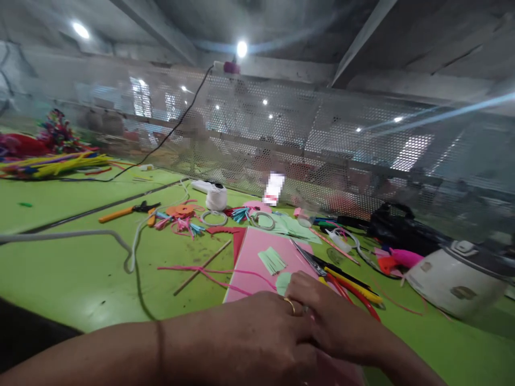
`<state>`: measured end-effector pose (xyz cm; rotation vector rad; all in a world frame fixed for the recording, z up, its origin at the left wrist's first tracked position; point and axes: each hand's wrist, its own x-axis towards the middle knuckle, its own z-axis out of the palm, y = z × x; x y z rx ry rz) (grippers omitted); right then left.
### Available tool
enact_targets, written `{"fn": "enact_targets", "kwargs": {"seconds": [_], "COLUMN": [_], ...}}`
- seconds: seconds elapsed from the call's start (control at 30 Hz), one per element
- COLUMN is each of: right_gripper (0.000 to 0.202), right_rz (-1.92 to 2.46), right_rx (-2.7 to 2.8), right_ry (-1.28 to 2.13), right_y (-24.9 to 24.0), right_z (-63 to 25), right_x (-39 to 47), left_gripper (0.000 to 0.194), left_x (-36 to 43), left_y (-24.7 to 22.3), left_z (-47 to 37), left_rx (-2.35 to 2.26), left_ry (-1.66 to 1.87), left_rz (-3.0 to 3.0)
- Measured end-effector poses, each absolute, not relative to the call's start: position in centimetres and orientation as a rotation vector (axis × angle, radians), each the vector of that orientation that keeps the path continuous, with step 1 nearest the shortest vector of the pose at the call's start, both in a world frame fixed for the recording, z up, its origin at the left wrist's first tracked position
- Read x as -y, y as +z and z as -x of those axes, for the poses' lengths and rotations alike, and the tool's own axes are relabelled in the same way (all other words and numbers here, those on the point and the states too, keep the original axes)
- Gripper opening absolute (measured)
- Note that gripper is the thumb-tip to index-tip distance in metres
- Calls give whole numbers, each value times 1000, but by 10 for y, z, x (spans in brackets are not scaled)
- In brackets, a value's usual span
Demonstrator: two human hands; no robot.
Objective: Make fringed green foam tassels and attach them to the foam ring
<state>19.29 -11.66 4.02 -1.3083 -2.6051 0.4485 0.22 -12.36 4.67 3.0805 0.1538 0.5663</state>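
The left grip and the right grip meet over the near end of a pink board, touching each other. Both are seen from the back with most fingertips hidden, so I cannot tell whether either is apart, together or clamped on something. A sliver of pink shows between them, too small to make out.

Just ahead of the grips, on the board, lies a round green paper piece, partly covered by the right grip; farther ahead are cut green strips. A pink strand reaches from the board out to the left, crossing a thin stick. Near the right grip, ahead and to its right, are red-handled scissors and a yellow-and-black knife — side by side. Well apart to the right grip's right, a white pot stands on the green surface; orange-handled pliers lie far ahead and left of the left grip.
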Motion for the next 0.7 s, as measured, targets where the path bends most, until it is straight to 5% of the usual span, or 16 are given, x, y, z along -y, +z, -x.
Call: {"fn": "enact_targets", "kwargs": {"seconds": [0.23, 0.7], "right_gripper": [3, 23], "right_rz": [1400, 1577], "right_rx": [2402, 2062], "right_ry": [451, 276], "right_y": [50, 60], "right_z": [-202, -206], "right_x": [105, 33], "left_gripper": [12, 12], "left_x": [123, 118], "left_y": [40, 36], "left_z": [-4, -5], "left_rx": [-68, -96], "left_ry": [497, 510], "left_rz": [-3204, -3208]}}
